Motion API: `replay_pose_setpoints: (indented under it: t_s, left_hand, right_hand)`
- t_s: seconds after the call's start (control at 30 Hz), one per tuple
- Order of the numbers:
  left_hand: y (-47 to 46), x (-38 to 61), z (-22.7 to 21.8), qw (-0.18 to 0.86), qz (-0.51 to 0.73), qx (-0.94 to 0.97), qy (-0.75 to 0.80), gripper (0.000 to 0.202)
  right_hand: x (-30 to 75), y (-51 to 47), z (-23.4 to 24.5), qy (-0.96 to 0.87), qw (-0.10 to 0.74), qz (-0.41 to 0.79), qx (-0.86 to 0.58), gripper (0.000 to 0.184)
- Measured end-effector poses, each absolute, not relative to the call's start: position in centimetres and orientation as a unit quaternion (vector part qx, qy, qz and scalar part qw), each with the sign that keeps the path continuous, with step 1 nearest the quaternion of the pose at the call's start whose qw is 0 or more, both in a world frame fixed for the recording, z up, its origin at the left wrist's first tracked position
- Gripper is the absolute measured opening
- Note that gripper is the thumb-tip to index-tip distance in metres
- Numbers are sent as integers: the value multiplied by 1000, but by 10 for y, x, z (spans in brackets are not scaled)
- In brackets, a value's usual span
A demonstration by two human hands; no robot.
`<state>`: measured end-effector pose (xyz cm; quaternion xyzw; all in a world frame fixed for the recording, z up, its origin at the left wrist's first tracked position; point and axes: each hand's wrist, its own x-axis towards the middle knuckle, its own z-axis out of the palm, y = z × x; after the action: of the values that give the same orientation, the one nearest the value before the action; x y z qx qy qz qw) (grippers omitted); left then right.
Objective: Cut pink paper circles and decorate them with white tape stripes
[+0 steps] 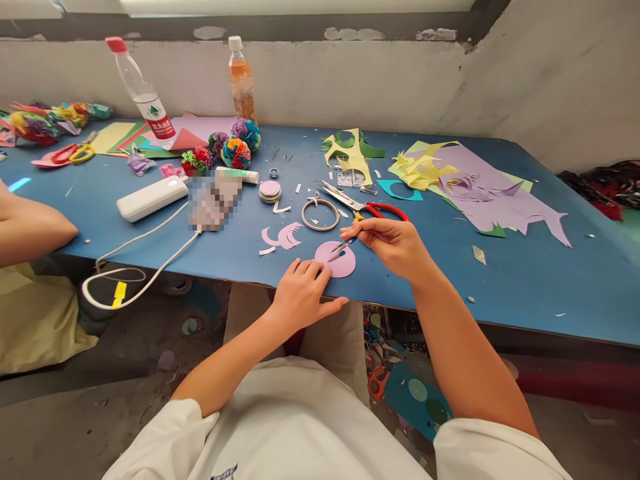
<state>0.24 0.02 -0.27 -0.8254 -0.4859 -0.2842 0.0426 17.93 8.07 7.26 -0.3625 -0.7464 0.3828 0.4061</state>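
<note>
A flat pink paper circle (344,267) lies near the table's front edge. The fingertips of my left hand (300,293) rest on its left edge, with the fingers out flat and the thumb apart. My right hand (393,245) pinches a slim two-pronged metal tool (340,251), its tips low over the circle; whether it is tweezers or a compass, I cannot tell. Just beyond that hand lie red-handled scissors (345,198), blades apart, beside a tape ring (321,215). Curved pink offcuts (283,236) and a stack of paper discs (270,191) are to the left.
A white power bank (151,199) with a looping cable (135,243) lies left. Behind stand a red-capped bottle (150,107) and an orange drink bottle (242,87), near paper flower balls (236,153). Purple paper scraps (500,190) spread right. Another person's arm (35,223) rests at far left.
</note>
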Motion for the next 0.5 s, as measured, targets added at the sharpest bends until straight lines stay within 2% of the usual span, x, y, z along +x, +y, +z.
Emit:
replay_pose_setpoints:
  t_s: [0.13,0.5]
  left_hand:
    - [0,3,-4,48,-296,-823,-483,44]
    - [0,2,-5,43,-297,-822,-485,43]
  right_hand:
    - [187,87,74,-738,392,417,-356,12]
    - [177,96,79,-774,354,421,-314,18]
